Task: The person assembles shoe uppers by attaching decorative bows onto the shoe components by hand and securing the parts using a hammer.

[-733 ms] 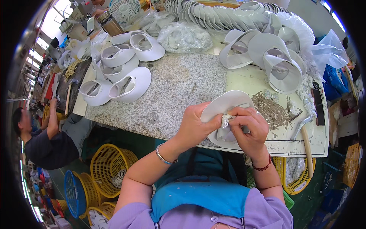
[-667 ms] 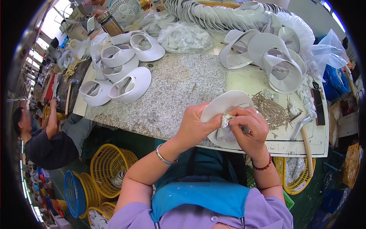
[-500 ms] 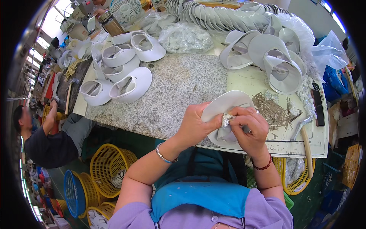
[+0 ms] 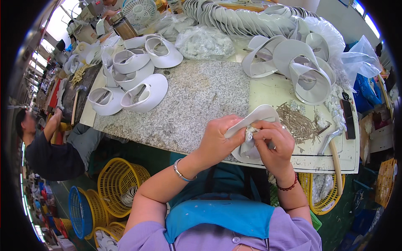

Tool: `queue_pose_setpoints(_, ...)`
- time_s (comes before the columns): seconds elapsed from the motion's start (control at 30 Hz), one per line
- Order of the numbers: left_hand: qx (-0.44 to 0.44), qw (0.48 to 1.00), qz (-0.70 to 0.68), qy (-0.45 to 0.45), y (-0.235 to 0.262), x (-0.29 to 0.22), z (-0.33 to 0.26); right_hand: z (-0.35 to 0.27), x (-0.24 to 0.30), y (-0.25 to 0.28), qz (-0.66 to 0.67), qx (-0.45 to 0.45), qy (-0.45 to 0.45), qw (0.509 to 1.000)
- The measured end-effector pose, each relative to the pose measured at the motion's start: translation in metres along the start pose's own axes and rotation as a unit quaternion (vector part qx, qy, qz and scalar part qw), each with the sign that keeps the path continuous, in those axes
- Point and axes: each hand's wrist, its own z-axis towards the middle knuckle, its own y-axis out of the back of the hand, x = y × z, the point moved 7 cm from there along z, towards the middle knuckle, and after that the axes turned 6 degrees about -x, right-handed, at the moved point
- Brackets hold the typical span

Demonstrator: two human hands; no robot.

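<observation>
Head view: a visor [image 4: 260,114] is gripped by the left fingers [image 4: 238,137]; a shiny wad [image 4: 250,134] is pinched by the right fingers [image 4: 271,134].

Illumination bright and even over the speckled granite slab [image 4: 197,98]; shadows soft. Held sun visor [image 4: 257,115] in focus, softly shaded. Window panes [image 4: 58,26] at upper left burnt out to white. Glare noted on the clear plastic bag [image 4: 205,43] and silver bangle [image 4: 178,169]. Floor [image 4: 138,151] beneath the worktable [image 4: 268,94] dim. Worktable's front edge bowed; far-left background soft, compressed; rim vignetted black
</observation>
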Motion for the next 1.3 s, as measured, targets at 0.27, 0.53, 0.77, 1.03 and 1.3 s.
queue_pose_setpoints(0.27, 0.017, 0.998, -0.053, 0.043, -0.002, 0.013, 0.001, -0.001, -0.015, -0.001, 0.089, 0.017, -0.065, 0.994)
queue_pose_setpoints(0.53, 0.023, 0.999, 0.032, 0.003, -0.004, 0.004, 0.004, 0.001, -0.013, 0.000, 0.022, 0.026, 0.035, 0.999)
queue_pose_setpoints(0.77, 0.002, 0.996, 0.049, -0.072, -0.004, -0.003, -0.001, 0.007, -0.004, 0.011, -0.092, -0.032, 0.030, 0.995)
queue_pose_setpoints(1.03, 0.043, 0.984, 0.097, -0.140, -0.009, -0.022, -0.004, -0.003, -0.028, 0.009, 0.066, 0.017, -0.083, 0.994)
queue_pose_setpoints(1.3, 0.017, 0.978, 0.105, -0.180, -0.010, -0.021, -0.005, -0.002, -0.027, 0.010, 0.071, 0.021, -0.073, 0.995)
